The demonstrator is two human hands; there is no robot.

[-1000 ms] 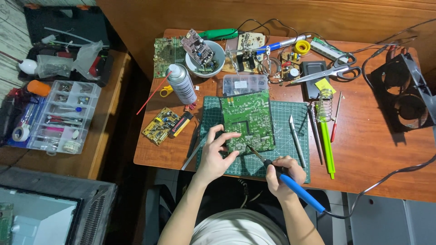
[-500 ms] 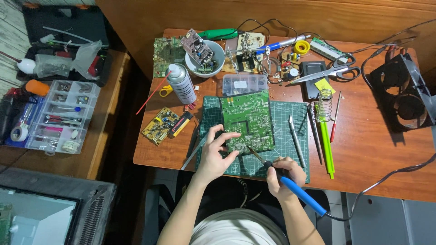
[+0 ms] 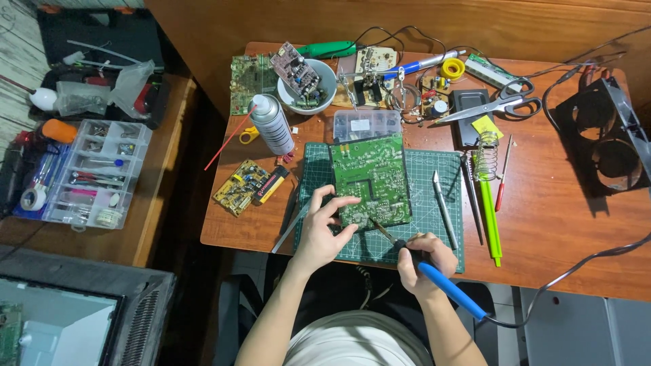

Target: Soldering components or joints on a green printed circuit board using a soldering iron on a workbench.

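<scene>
A green circuit board [image 3: 369, 177] lies on a dark green cutting mat [image 3: 434, 224] at the near edge of a wooden table. My left hand [image 3: 322, 227] grips the board's near-left corner, thumb under its edge. My right hand [image 3: 424, 261] holds a blue-handled soldering iron [image 3: 447, 288]. Its tip touches the board's near edge, and its cord runs off to the right.
A white spray can [image 3: 271, 123], a small yellow board [image 3: 241, 186], a white bowl [image 3: 327, 74] holding a board, a clear parts box [image 3: 367, 125], scissors [image 3: 498, 107], a green tool [image 3: 489, 210] and tweezers [image 3: 442, 203] crowd the table. Black fans [image 3: 607, 139] sit right; an organiser tray [image 3: 85, 173] stands left.
</scene>
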